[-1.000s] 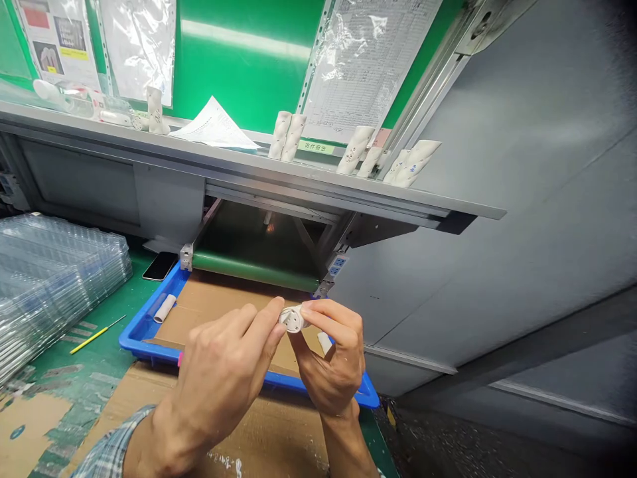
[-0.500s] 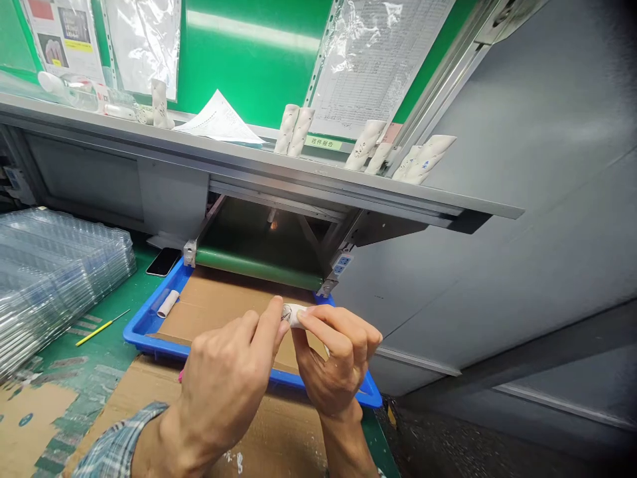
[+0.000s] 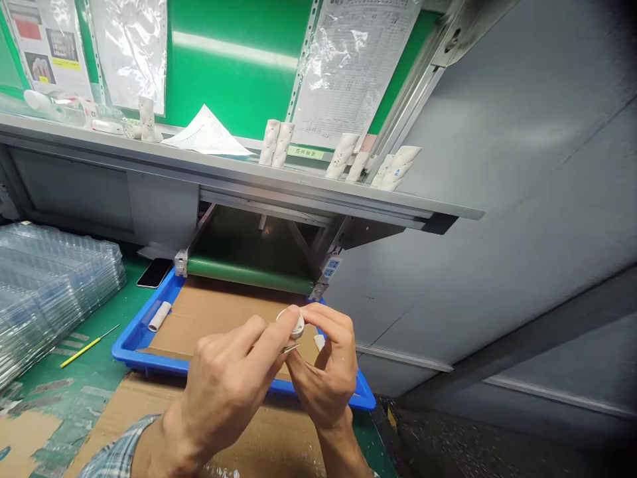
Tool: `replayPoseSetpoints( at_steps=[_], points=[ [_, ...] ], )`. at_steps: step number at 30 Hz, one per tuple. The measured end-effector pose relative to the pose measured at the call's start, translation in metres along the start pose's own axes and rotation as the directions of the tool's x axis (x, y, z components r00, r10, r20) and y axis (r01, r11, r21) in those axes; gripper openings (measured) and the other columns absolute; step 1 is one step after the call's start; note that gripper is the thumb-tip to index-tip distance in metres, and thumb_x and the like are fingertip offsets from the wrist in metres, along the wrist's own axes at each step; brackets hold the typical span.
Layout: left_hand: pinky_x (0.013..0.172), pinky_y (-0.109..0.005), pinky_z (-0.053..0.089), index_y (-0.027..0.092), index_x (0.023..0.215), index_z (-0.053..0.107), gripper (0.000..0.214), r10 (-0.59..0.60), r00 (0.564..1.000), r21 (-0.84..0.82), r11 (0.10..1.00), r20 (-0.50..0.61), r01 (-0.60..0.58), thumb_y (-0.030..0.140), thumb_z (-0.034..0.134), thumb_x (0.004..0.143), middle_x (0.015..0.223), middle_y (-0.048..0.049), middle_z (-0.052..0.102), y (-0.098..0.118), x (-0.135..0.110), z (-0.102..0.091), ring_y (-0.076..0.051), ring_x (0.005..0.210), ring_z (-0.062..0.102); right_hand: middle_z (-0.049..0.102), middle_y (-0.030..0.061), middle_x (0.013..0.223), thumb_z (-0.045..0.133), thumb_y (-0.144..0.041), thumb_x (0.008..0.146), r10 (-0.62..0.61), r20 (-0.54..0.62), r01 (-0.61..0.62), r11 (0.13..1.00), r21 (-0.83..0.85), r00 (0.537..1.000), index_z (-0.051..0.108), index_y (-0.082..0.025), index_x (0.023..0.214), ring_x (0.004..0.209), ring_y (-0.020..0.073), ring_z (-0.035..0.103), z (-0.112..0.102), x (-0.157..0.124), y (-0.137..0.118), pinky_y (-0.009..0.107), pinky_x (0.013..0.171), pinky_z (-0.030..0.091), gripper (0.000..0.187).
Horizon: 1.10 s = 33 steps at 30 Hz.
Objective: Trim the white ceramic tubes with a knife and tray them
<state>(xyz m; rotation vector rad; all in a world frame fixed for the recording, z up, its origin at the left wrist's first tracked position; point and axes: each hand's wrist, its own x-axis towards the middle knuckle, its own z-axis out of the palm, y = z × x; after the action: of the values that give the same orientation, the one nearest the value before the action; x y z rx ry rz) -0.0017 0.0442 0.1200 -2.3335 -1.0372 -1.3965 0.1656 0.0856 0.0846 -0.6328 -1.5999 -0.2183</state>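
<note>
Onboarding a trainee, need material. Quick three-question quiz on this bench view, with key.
1. Fill in: the left hand and right hand hold a white round part over a ____ tray.
2. True or false: the black phone lies inside the tray.
3. What lies on the cardboard in the tray?
A) a yellow-handled pick
B) a white tube
C) a stack of clear plastic trays

Key: 1 blue; 2 false, it lies outside the tray on the green mat; 3 B.
</note>
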Motion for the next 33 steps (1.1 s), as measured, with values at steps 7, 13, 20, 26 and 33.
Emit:
replayPoseSetpoints(
  at_steps=[7,13,20,26,33],
  points=[
    [0.060,-0.017,0.049,0.020,0.111,0.063,0.005,-0.053,0.998,-0.238,0.970,-0.042,0.041,0.017,0.059,0.112,0.083,0.0010,0.067,-0.006,0.003,-0.005,-0.009,0.065,0.063,0.069,0.0088,0.113,0.077,-0.011,0.098,-0.002,-0.002,0.002,1.000,0.022,1.000,0.064,-0.021,0.132,0.101,0.0231,0.071,0.001,-0.002,-0.002,0.038,0.083,0.065,0.038],
    [0.070,-0.019,0.055,0.019,0.119,0.065,0.011,0.003,0.997,-0.222,0.975,-0.074,-0.019,0.014,0.064,0.109,0.098,-0.0041,0.074,-0.008,0.003,-0.001,-0.012,0.080,0.071,0.070,0.0084,0.114,0.075,-0.008,0.098,-0.015,-0.018,0.015,1.000,0.025,1.000,0.064,-0.022,0.134,0.103,0.0229,0.071,0.001,-0.002,0.000,0.037,0.083,0.066,0.040],
    [0.070,-0.018,0.055,0.017,0.125,0.063,0.017,0.016,0.996,-0.225,0.974,-0.083,-0.034,0.016,0.067,0.108,0.108,-0.0073,0.077,-0.009,0.003,0.000,-0.012,0.085,0.071,0.072,0.0085,0.115,0.076,-0.009,0.097,-0.013,-0.014,0.013,0.999,0.029,1.000,0.064,-0.023,0.135,0.106,0.0244,0.073,0.001,-0.001,0.000,0.039,0.088,0.067,0.041],
    [0.066,-0.018,0.051,0.018,0.116,0.061,0.009,0.013,0.997,-0.224,0.974,-0.082,-0.031,0.025,0.065,0.111,0.100,-0.0037,0.075,-0.012,0.007,-0.002,-0.010,0.076,0.068,0.072,0.0096,0.116,0.076,-0.007,0.098,-0.048,-0.011,0.049,0.998,0.049,0.999,0.064,-0.020,0.135,0.108,0.0232,0.072,0.000,0.003,0.000,0.037,0.092,0.067,0.040],
    [0.072,-0.024,0.055,0.015,0.144,0.057,0.044,-0.028,0.999,-0.084,0.996,0.024,0.030,0.046,0.037,0.120,0.092,-0.0026,0.074,-0.017,0.011,-0.011,-0.013,0.078,0.072,0.072,0.0120,0.130,0.072,-0.003,0.099,0.052,0.081,-0.060,0.993,0.105,0.995,0.063,-0.020,0.146,0.123,0.0249,0.070,-0.002,0.002,0.001,0.041,0.106,0.063,0.051]
  ],
)
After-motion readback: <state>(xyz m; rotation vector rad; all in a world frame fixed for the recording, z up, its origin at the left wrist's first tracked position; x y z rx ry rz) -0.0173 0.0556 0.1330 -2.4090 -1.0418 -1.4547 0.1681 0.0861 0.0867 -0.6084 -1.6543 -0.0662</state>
